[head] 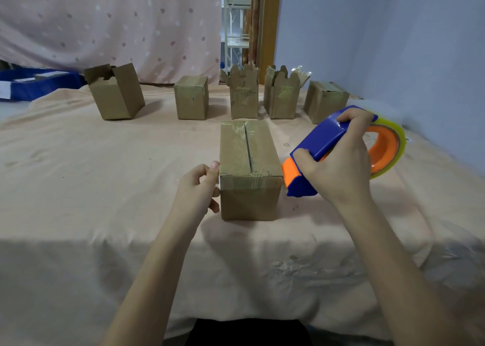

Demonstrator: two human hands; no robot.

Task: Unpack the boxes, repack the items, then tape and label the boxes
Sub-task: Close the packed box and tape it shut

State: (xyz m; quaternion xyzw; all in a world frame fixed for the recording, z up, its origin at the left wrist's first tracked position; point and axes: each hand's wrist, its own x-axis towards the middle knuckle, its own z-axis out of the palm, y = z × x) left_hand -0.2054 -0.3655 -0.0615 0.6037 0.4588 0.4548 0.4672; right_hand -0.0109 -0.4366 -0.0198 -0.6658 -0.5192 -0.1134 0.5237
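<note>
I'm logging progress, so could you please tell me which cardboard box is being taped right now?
The long brown cardboard box nearest the person, alone in front of the back row, beside the blue-and-orange tape dispenser.
</note>
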